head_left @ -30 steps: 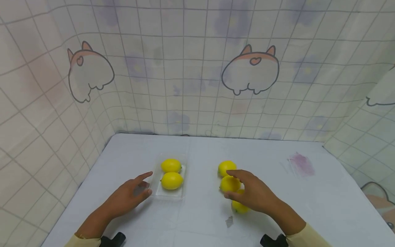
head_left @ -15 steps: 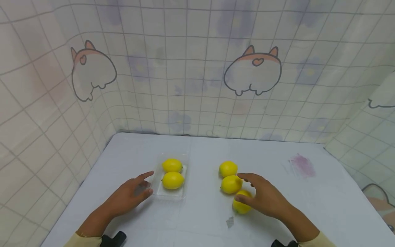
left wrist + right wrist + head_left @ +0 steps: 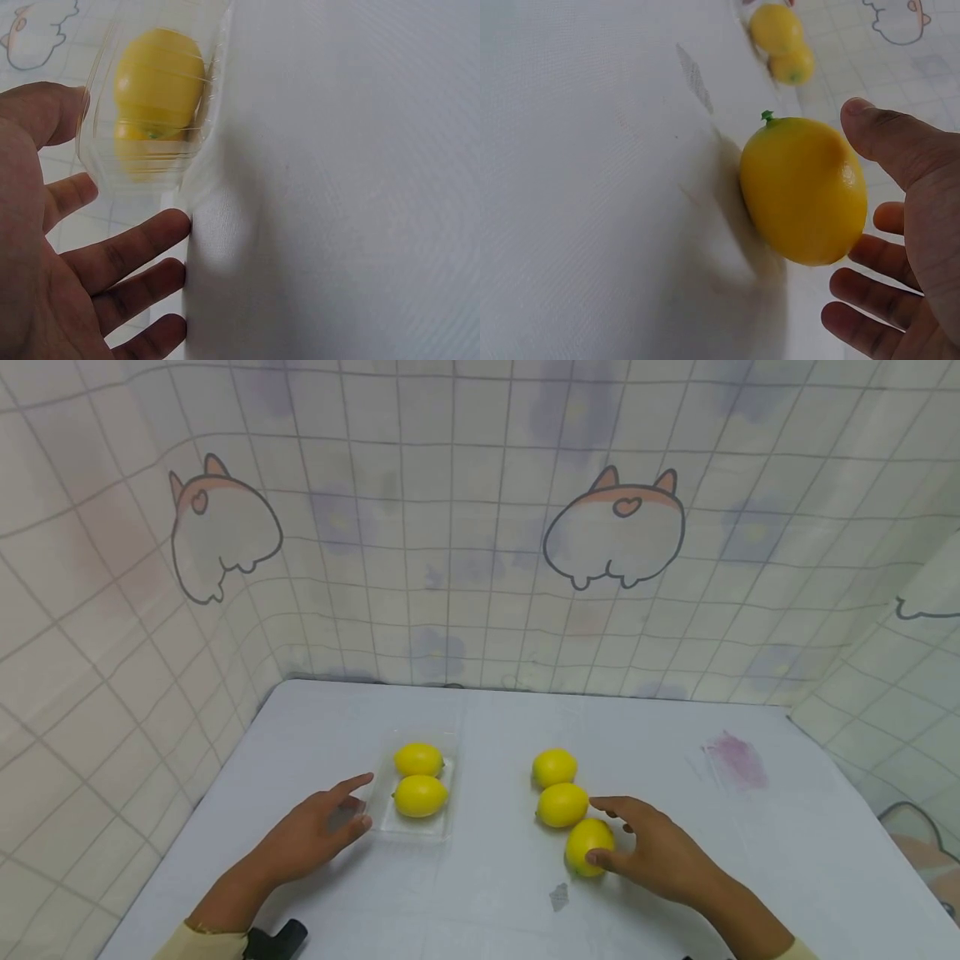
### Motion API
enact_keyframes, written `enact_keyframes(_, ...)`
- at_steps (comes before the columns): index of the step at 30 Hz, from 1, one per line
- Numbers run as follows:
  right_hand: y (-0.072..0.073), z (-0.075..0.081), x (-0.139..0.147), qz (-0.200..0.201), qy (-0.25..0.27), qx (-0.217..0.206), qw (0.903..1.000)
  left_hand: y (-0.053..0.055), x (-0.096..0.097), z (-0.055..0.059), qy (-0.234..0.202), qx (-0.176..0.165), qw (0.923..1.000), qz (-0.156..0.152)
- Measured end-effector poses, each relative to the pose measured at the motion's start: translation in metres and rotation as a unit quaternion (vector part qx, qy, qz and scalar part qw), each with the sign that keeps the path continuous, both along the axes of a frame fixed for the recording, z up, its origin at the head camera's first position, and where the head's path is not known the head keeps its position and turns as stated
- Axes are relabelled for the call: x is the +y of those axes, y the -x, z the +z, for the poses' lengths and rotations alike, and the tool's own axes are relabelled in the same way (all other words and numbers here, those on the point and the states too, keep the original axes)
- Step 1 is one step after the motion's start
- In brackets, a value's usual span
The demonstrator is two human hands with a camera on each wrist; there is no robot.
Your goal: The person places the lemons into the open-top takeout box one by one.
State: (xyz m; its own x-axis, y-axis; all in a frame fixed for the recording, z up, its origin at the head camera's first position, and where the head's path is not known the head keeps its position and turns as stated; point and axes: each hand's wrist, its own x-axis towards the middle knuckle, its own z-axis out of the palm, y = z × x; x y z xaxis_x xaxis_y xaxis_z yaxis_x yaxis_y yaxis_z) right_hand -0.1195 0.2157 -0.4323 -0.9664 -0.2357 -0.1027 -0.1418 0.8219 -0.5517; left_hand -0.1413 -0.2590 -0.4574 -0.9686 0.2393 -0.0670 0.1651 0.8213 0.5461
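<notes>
Two yellow lemons, a far one (image 3: 418, 761) and a near one (image 3: 420, 797), lie in a clear plastic tray (image 3: 411, 832) left of the middle. My left hand (image 3: 311, 835) is beside the tray's left edge, fingers spread; in the left wrist view its thumb (image 3: 56, 112) is right at the rim. On the table three more lemons form a slanting row: back (image 3: 555, 768), middle (image 3: 562, 805) and front (image 3: 588, 843). At the front lemon's right side is my right hand (image 3: 663, 852), thumb overlapping the fruit in the head view, fingers loosely bent and not closed round it.
The white table (image 3: 495, 902) has a pink stain (image 3: 735, 760) at the back right and a small grey patch (image 3: 558, 897) in front of the lemon row. Checked fabric (image 3: 472, 527) with cartoon prints hangs behind and along both sides.
My right hand has moved right and toward me, from over the middle lemon to beside the front one. The left hand stays by the tray.
</notes>
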Motion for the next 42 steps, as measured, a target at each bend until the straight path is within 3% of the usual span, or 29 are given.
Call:
enact_keyframes(16,-0.001,-0.017,0.007,0.028,-0.001,0.0,0.9996,-0.001,0.001,0.0,-0.004,-0.008,0.9999,0.008)
enact_keyframes(26,-0.001,-0.024,0.006,0.018,0.0,0.004,0.9998,-0.001,0.0,-0.001,-0.012,-0.009,0.9998,0.01)
enact_keyframes(42,-0.003,-0.011,-0.001,0.022,-0.01,0.034,0.9991,0.0,-0.002,-0.006,-0.009,-0.007,0.9999,0.011)
